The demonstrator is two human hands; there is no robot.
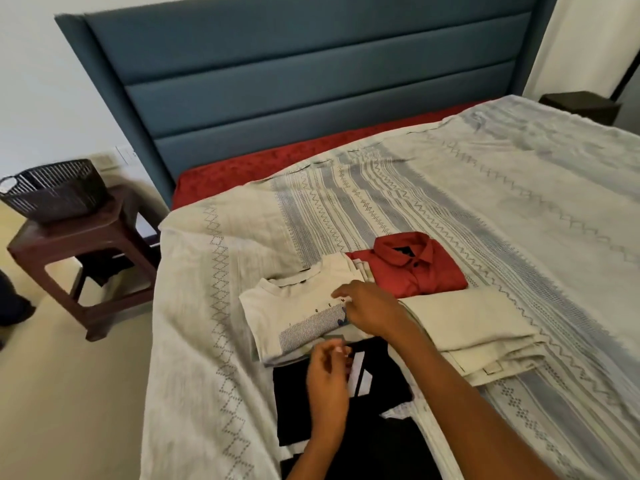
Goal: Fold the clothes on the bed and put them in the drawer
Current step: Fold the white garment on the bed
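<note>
Folded clothes lie near the bed's (519,174) left edge: white shirt (298,317), red shirt (415,268), trousers (478,327), black shirt (311,403). Right hand (370,310) touches the white shirt, fingers extended; left hand (327,379) loosely curled, empty. Drawer transfer remains.

bedspread (485,188) – matt woven cloth | headboard (311,74) – smooth padded fabric | stool (86,237) – glossy plastic

Folded shirts (298,317) lying on the bed (519,188), trousers (478,327) lying to their right, basket (55,190) sitting on a stool (86,244) left of the bed
</note>
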